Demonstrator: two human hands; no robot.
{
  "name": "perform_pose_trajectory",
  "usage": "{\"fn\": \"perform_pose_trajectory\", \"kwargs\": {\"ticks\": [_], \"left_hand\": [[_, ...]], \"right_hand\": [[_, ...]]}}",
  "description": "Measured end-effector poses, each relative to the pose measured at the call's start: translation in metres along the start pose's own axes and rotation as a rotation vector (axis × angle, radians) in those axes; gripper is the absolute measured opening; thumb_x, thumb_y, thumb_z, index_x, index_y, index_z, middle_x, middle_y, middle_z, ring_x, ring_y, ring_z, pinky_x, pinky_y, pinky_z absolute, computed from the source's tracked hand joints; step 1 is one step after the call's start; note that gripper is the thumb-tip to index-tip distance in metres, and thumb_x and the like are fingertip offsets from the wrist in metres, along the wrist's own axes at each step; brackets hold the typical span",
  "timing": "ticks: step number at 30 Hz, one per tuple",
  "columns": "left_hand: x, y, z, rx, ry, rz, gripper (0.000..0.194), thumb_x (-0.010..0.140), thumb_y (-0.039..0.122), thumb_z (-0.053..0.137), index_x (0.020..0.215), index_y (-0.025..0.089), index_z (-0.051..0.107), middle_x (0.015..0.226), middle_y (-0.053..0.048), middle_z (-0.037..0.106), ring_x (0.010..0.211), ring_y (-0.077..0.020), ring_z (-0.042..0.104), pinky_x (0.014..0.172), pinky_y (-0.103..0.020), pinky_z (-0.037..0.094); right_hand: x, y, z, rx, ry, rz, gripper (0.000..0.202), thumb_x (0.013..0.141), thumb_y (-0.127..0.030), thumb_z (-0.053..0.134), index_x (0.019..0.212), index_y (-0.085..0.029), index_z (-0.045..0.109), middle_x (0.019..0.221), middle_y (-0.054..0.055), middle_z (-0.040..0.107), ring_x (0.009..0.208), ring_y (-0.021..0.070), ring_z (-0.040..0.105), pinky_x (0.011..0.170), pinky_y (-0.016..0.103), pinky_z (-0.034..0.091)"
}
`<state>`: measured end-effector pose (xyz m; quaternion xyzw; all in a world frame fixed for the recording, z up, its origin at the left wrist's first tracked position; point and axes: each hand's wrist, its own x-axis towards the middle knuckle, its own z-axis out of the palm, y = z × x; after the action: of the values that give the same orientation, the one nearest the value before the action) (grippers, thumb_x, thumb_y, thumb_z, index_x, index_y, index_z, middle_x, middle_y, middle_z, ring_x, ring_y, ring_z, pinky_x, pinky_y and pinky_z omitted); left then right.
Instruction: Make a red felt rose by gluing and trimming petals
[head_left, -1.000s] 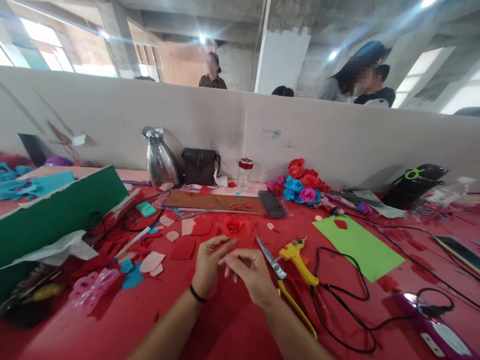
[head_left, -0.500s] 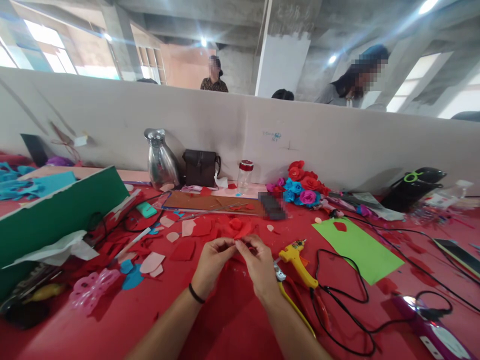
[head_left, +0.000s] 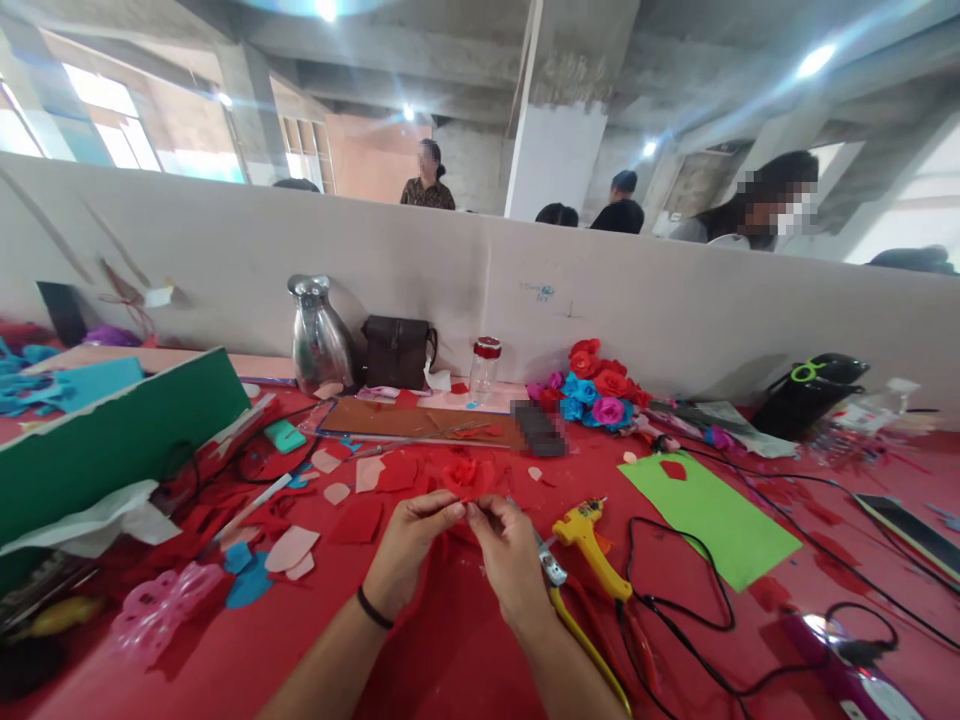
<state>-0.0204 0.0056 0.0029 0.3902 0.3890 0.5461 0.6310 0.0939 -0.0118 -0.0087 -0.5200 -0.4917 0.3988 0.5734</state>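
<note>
A person's left hand [head_left: 405,550] and right hand [head_left: 510,555] pinch a thin red sheet piece [head_left: 466,487] (its outline blurs into the red scraps [head_left: 397,472] behind) left of a yellow plastic glue gun [head_left: 594,545]. Yellow-handled metal scissors [head_left: 553,569] lie beside the glue gun; red, blue and pink artificial flowers [head_left: 592,385] cluster beyond it, a lime-green rectangular sheet [head_left: 716,520] to its right.

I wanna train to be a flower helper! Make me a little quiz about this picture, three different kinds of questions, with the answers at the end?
1. True or false: the yellow glue gun lies to the right of the person's right hand.

2. What colour is the thin material at the fingertips?
A) blue
B) red
C) white

3. Fill the gap: a black wristband circles the person's ____ wrist.

Key:
1. True
2. B
3. left
</note>
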Motion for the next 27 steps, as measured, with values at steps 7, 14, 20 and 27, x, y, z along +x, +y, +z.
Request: {"fn": "perform_pose_trajectory", "kwargs": {"ticks": [7, 14, 20, 27], "left_hand": [[0.0019, -0.0001, 0.0004, -0.053, 0.037, 0.012, 0.014, 0.049, 0.022, 0.081, 0.053, 0.016, 0.07, 0.056, -0.001, 0.063, 0.057, -0.0119, 0.053, 0.058, -0.022, 0.043], [0.0036, -0.0064, -0.0023, -0.058, 0.049, 0.071, 0.013, 0.051, 0.025, 0.081, 0.056, 0.018, 0.071, 0.062, -0.002, 0.066, 0.061, -0.0128, 0.056, 0.061, -0.022, 0.045], [0.0005, -0.0015, 0.001, -0.075, -0.043, 0.046, 0.015, 0.054, 0.026, 0.08, 0.052, 0.017, 0.068, 0.055, 0.0, 0.063, 0.058, -0.0127, 0.056, 0.06, -0.023, 0.045], [0.004, -0.001, -0.0019, -0.125, 0.002, 0.115, 0.012, 0.056, 0.026, 0.079, 0.061, 0.019, 0.07, 0.06, 0.0, 0.068, 0.062, -0.0132, 0.06, 0.067, -0.024, 0.048]], "right_hand": [[-0.0003, -0.003, 0.0024, 0.001, -0.02, -0.023, 0.023, 0.076, -0.038, 0.061, 0.073, -0.016, 0.067, 0.072, 0.004, 0.07, 0.067, 0.0185, 0.061, 0.063, 0.027, 0.046], [-0.0014, -0.0016, 0.0036, 0.034, -0.001, 0.011, 0.025, 0.074, -0.04, 0.063, 0.075, -0.015, 0.069, 0.072, 0.005, 0.07, 0.069, 0.0194, 0.061, 0.065, 0.028, 0.046], [-0.0017, -0.0025, 0.0033, 0.014, -0.002, -0.04, 0.022, 0.076, -0.038, 0.062, 0.072, -0.016, 0.067, 0.068, 0.003, 0.068, 0.065, 0.0178, 0.059, 0.063, 0.027, 0.045], [0.0006, 0.0002, -0.0005, -0.063, 0.063, -0.096, 0.015, 0.073, -0.032, 0.065, 0.079, -0.018, 0.065, 0.077, 0.002, 0.068, 0.073, 0.0171, 0.059, 0.069, 0.027, 0.045]]}}
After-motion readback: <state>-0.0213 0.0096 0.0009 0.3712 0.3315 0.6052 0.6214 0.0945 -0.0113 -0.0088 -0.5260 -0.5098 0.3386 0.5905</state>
